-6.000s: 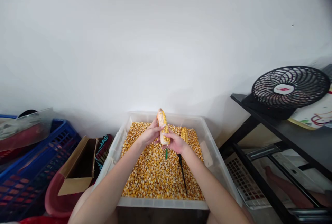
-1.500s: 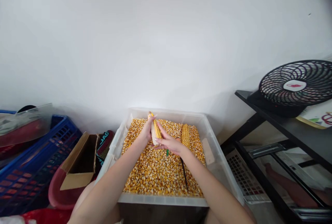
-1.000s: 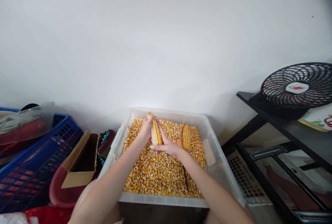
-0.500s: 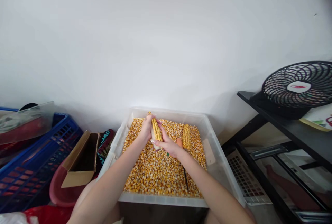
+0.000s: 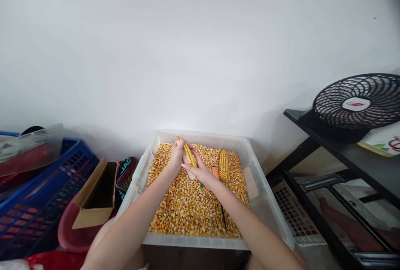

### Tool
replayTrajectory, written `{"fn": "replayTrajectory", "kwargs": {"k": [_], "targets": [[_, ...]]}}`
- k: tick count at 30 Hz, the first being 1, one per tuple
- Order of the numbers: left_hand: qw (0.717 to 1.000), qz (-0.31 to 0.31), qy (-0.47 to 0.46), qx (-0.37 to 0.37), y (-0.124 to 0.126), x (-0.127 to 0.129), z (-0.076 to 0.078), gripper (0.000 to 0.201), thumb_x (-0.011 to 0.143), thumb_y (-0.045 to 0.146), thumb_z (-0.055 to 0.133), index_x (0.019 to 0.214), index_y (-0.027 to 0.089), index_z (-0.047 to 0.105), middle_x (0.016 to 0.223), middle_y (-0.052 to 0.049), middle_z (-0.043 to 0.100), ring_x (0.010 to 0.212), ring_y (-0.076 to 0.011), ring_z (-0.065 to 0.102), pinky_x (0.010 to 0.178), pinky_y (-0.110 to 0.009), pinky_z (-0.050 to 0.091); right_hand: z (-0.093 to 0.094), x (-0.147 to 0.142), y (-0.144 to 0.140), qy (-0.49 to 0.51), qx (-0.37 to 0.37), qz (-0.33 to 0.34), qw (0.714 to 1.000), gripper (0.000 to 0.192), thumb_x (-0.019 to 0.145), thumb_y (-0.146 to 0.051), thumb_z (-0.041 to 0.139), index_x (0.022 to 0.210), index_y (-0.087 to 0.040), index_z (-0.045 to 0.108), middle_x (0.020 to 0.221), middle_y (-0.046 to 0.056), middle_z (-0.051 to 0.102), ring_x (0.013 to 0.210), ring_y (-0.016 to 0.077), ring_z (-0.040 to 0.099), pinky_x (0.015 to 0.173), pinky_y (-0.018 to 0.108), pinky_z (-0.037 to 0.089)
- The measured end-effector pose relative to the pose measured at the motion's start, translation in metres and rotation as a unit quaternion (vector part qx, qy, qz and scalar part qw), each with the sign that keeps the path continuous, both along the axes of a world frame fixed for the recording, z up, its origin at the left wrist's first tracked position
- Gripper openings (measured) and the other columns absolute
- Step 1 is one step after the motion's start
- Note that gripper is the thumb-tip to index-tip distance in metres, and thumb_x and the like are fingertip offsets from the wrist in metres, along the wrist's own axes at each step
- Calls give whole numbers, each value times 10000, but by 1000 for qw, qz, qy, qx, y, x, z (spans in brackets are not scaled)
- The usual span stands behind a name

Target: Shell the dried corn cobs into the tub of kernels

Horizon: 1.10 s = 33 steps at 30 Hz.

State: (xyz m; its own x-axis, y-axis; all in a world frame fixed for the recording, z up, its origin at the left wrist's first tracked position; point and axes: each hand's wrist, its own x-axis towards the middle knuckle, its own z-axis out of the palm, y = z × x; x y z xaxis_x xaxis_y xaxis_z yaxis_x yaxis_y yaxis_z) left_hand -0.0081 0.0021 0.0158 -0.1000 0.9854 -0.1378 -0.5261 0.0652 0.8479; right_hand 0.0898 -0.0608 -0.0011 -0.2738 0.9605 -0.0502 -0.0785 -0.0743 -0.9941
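Both my hands grip one corn cob (image 5: 190,156) above a bed of loose corn kernels (image 5: 178,211). Part of the cob still carries yellow kernels, while a pale strip along its left side is bare. My left hand (image 5: 177,153) is wrapped round the upper end. Around the lower end close the fingers of my right hand (image 5: 201,171), thumb across the front. Just right of that hand, a second corn cob (image 5: 223,164), full of kernels, lies on the bed. Beside it is a tool with an orange handle (image 5: 215,172) and a dark shaft (image 5: 223,218), partly hidden by my right forearm.
A translucent plastic bin (image 5: 193,241) holds the kernels against a white wall. To the left are an open cardboard box (image 5: 93,216) in a pink basin (image 5: 67,228) and a blue crate (image 5: 40,199). On the right, a black fan (image 5: 356,103) stands on a dark shelf (image 5: 296,114).
My hands stay on the cob, which is turned slightly, its lower end a little further right. The camera view has shifted slightly.
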Motion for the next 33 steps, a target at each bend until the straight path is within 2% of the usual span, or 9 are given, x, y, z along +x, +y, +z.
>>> {"fn": "replayTrajectory", "kwargs": {"k": [3, 8, 11, 14, 18, 22, 25, 30, 33], "targets": [[1000, -1, 5, 7, 0, 0, 0, 214, 598, 339, 618, 648, 164, 504, 528, -18, 596, 504, -168, 583, 526, -277, 460, 1, 1, 0, -4, -2, -4, 1000, 869, 626, -394, 708, 1357, -316, 243, 1314, 52, 436, 1034, 228, 527, 713, 326, 499], [1000, -4, -16, 10, 1, -2, -2, 207, 610, 337, 609, 659, 163, 509, 539, -6, 592, 560, -170, 601, 567, -279, 471, 2, 6, 6, 37, -72, 33, 996, 603, 747, -532, 538, 1284, -334, 349, 1173, 37, 537, 862, 189, 592, 588, 300, 502], [1000, 0, -9, 30, -1, -2, 0, 216, 613, 341, 618, 656, 158, 512, 556, -13, 603, 585, -170, 609, 594, -281, 475, -2, 5, 8, 31, -63, -1, 998, 538, 708, -512, 595, 1161, -252, 463, 995, 44, 597, 760, 176, 591, 549, 285, 497], [1000, -6, 4, 23, -4, 2, 5, 223, 614, 346, 620, 655, 156, 509, 559, -25, 613, 571, -176, 610, 562, -275, 465, -7, 1, 7, -6, -44, -22, 999, 525, 656, -486, 657, 1073, -206, 503, 898, 43, 607, 716, 180, 583, 527, 287, 494], [1000, -19, 9, 7, -5, 4, 9, 238, 583, 332, 649, 661, 159, 506, 534, -20, 605, 558, -184, 610, 541, -273, 458, -9, 1, 6, -35, -14, -27, 999, 586, 601, -438, 718, 1099, -223, 498, 953, 40, 608, 722, 176, 585, 517, 267, 488], [999, -10, -42, 0, 2, -1, 4, 222, 601, 333, 636, 680, 161, 520, 554, -14, 610, 592, -173, 619, 611, -285, 483, 0, 15, 10, 34, -82, 65, 994, 589, 692, -491, 624, 1204, -272, 430, 981, 40, 599, 680, 163, 591, 467, 262, 479], [997, -4, -73, -6, 7, -5, -2, 188, 624, 330, 603, 671, 163, 532, 565, -18, 616, 617, -168, 624, 655, -288, 493, 4, 22, 12, 61, -84, 107, 989, 535, 716, -459, 611, 1199, -283, 464, 1001, 38, 596, 740, 162, 590, 499, 249, 487], [999, 2, -50, -3, 6, -1, -3, 175, 612, 308, 613, 667, 155, 550, 556, -24, 623, 615, -176, 628, 655, -291, 497, -1, 17, 10, -26, -11, 72, 997, 657, 622, -397, 710, 1217, -284, 453, 950, 24, 600, 664, 139, 561, 436, 211, 434], [999, -20, -50, 5, 3, -2, 1, 195, 613, 319, 615, 696, 152, 559, 611, -46, 652, 659, -198, 641, 652, -302, 499, -1, 18, 13, -34, -17, 32, 999, 694, 596, -403, 726, 1216, -266, 446, 959, 30, 605, 620, 126, 560, 436, 212, 419]]}}
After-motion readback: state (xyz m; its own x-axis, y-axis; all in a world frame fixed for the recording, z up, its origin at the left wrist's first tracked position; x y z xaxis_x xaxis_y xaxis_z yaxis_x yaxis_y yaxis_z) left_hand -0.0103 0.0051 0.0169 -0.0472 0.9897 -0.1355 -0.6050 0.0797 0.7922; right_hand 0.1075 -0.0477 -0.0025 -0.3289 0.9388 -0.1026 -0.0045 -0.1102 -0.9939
